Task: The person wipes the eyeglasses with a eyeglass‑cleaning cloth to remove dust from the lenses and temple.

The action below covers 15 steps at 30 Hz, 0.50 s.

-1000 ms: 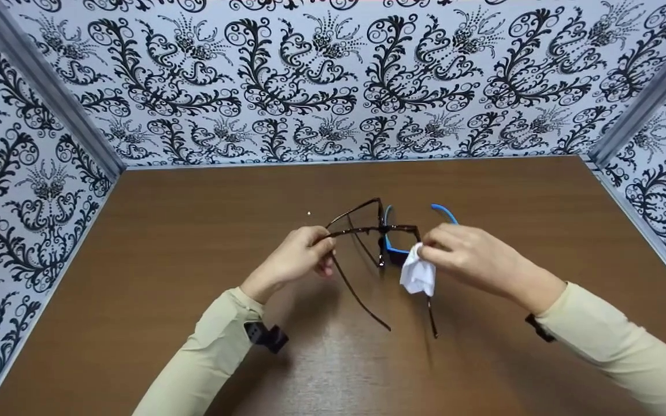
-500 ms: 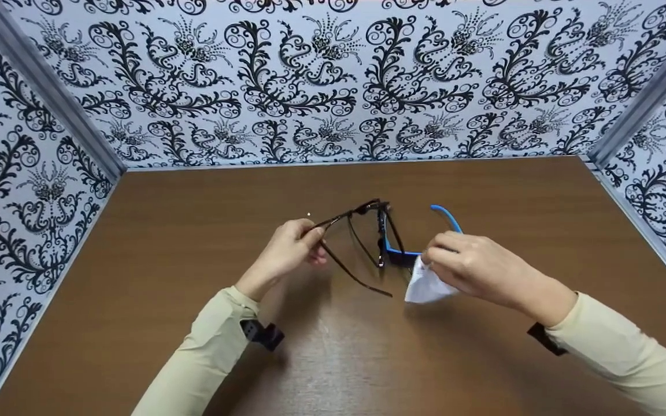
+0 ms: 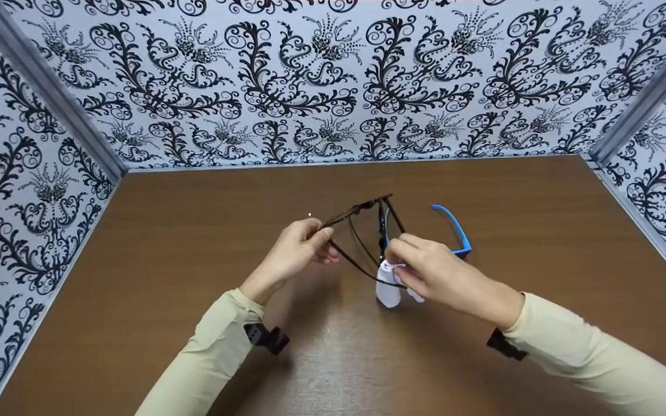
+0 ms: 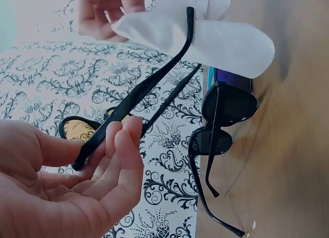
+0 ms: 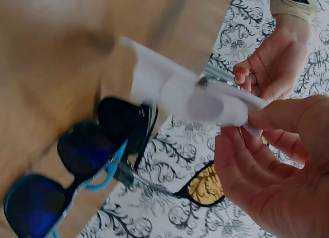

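My left hand [image 3: 295, 248] pinches dark-framed glasses [image 3: 362, 207] at one front corner, between thumb and fingers. Yellow lenses [image 5: 205, 186] show in both wrist views, and the glasses are raised over the table with both temples unfolded. In my right hand [image 3: 446, 274] is a white cloth [image 3: 389, 289], pinched between thumb and fingers and hanging in loose folds. The cloth is at the far end of the temple [image 4: 149, 86] nearest me; in the left wrist view that temple tip lies across the cloth.
Behind the held glasses, black sunglasses [image 4: 226, 107] rest on the brown table [image 3: 240, 196]. Blue-framed sunglasses [image 3: 459, 228] with dark lenses lie beside them, partly hidden by my right hand. Black-and-white patterned walls [image 3: 333, 75] enclose the table at the back and sides.
The glasses have turned in my left hand, their front now angled away. My right hand left their right-hand end with the cloth, drew back, then moved left to the nearer temple's end.
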Available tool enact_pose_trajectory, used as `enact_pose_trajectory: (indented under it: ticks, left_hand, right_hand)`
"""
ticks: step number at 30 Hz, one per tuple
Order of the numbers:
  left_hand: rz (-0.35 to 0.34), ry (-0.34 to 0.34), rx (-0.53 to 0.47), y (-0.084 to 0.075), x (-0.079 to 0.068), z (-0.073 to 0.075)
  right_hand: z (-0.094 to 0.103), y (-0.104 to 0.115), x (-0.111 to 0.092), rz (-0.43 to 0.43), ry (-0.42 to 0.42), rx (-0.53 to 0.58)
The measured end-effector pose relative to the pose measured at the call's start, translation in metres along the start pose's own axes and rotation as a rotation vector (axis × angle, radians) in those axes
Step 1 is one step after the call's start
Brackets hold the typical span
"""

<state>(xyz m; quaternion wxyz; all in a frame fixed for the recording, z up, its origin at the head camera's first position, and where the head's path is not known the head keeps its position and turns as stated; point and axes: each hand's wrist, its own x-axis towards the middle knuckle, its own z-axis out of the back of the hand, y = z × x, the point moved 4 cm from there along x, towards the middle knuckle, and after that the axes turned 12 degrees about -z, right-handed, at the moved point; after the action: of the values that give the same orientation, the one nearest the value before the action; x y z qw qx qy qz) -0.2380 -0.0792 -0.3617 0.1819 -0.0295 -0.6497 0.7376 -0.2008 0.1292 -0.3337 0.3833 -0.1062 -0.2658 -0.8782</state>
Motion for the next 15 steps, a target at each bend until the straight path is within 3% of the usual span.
enact_pose_trajectory:
  ticks: [9,15]
  left_hand:
    - [-0.026,-0.011,-0.029,-0.001,0.001,-0.009]
    - [-0.060,0.007,0.014,0.000,0.003,-0.016]
  right_hand:
    - [-0.010,-0.001,0.015,-0.083,-0.024,0.115]
    - [-0.012,0.003,0.027,-0.136,-0.057,0.171]
